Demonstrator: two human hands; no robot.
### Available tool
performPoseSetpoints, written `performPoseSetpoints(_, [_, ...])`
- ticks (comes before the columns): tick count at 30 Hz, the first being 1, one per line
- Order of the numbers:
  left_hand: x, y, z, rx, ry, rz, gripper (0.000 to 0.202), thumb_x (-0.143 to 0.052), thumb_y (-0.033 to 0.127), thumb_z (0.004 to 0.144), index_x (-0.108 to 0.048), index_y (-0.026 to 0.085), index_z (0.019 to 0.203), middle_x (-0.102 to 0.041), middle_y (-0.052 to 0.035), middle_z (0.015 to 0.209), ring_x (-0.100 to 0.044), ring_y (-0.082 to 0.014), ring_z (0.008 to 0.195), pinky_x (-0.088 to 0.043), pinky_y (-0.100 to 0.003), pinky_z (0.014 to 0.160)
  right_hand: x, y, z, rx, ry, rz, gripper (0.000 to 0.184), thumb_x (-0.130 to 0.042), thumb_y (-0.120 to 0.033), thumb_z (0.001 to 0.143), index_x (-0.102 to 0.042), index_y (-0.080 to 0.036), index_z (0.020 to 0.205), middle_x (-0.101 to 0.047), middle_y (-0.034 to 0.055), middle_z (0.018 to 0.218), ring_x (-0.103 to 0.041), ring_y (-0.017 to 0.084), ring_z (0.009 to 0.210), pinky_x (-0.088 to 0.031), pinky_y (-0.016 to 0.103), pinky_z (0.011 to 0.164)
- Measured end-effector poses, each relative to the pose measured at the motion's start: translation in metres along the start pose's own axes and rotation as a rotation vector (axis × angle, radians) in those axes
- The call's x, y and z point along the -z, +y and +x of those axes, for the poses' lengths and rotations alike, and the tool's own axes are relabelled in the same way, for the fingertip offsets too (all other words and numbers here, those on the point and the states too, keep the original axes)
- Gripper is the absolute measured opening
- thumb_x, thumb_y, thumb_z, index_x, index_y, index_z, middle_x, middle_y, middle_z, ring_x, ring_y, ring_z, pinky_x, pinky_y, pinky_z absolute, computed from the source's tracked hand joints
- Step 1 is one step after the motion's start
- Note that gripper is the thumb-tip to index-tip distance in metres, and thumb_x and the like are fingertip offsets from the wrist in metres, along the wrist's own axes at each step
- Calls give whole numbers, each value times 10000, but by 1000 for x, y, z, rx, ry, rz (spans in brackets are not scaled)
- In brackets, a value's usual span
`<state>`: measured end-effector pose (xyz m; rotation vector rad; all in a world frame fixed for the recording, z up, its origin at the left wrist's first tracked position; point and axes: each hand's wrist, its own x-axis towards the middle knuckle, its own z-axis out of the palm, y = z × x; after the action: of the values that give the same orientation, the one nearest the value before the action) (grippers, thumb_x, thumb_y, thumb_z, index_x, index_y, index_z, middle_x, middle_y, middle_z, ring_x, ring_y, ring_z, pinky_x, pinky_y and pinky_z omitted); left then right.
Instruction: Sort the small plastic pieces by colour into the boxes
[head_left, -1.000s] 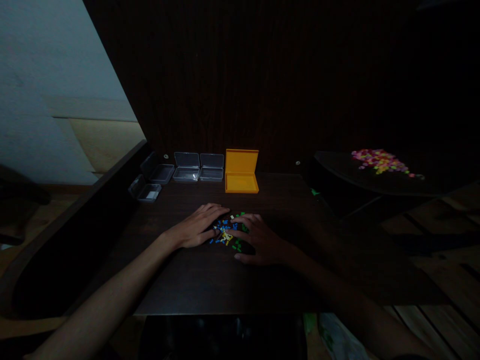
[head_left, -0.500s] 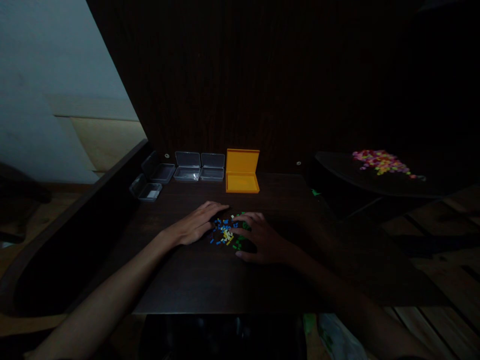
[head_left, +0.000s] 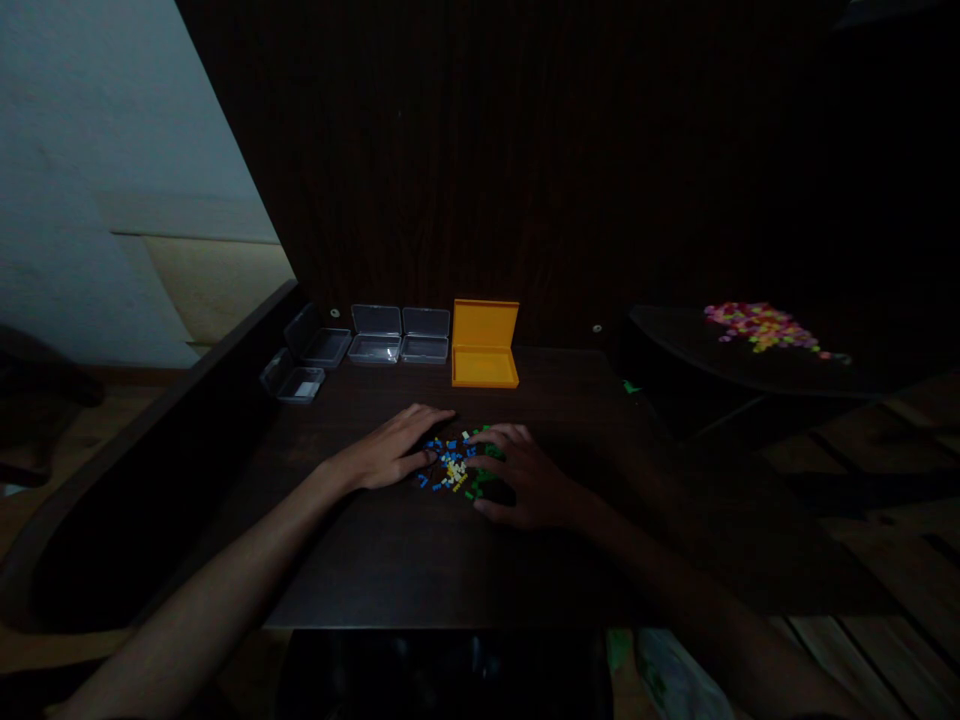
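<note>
So it's pretty dark in here, but the action is in the middle of the brown desk [head_left: 390,570], where a little scatter of tiny toy bricks [head_left: 452,465] lies loose: blue ones mostly on the left, yellow and white in the middle, green over to the right. The left hand [head_left: 394,450] lies low on the left edge of the scatter, palm down, fingers stretched out and not gripping anything, with the thumb right by the blue bits. The right hand [head_left: 525,480] is over the green side, fingers open, spread and a bit curled; it's in shadow, so I can't tell if the tips actually touch any bricks. Behind all that, near the dark back panel [head_left: 480,180], a yellow hinged box [head_left: 484,381] stands with its lid up. Left of it there are four clear plastic cases [head_left: 373,358], lids up too: two side by side just beside the box, the other two further left toward the side panel [head_left: 150,480], and the nearest one has a whitish patch in it. Off to the right, well apart from the hands, a heap of pink, purple and yellow beads [head_left: 765,325] sits on a dark shelf [head_left: 675,345].
</note>
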<state>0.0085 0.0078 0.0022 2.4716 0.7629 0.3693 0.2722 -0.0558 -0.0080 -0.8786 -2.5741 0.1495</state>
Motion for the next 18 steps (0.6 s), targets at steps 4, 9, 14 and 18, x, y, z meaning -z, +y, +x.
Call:
performPoseSetpoints(4, [-2, 1, 1, -16, 0, 27, 653, -552, 383, 899, -285, 220, 1472, -438, -122, 1418, -397, -293, 1291, -336, -496, 1099, -1, 2, 0, -36, 33, -14, 429, -630, -443, 813, -587, -192, 1158, -520, 145, 1277, -430, 307, 1168, -359, 523, 962])
performPoseSetpoints(9, [-5, 3, 2, -31, 14, 64, 643, -553, 399, 898, -302, 227, 1463, -457, -126, 1399, -415, -302, 1272, -348, -510, 1079, -4, 3, -1, -36, 22, -31, 454, -633, -452, 808, -592, -205, 1187, -520, 144, 1272, -434, 310, 1159, -353, 527, 957])
performPoseSetpoints(14, [-5, 6, 2, -31, 9, 86, 675, -552, 480, 889, -306, 221, 1462, -467, -124, 1385, -429, -296, 1257, -351, -488, 1071, -3, 4, -1, -34, 47, -26, 481, -623, -470, 815, -576, -222, 1225, -523, 139, 1271, -433, 309, 1157, -340, 525, 957])
performPoseSetpoints(18, [-6, 13, 4, -50, 16, 119, 797, -627, 564, 805, -322, 203, 1447, -475, -129, 1382, -421, -314, 1263, -340, -486, 1069, -1, 4, -1, -36, 70, -12, 437, -631, -476, 808, -596, -220, 1160, -538, 127, 1250, -444, 301, 1144, -342, 513, 956])
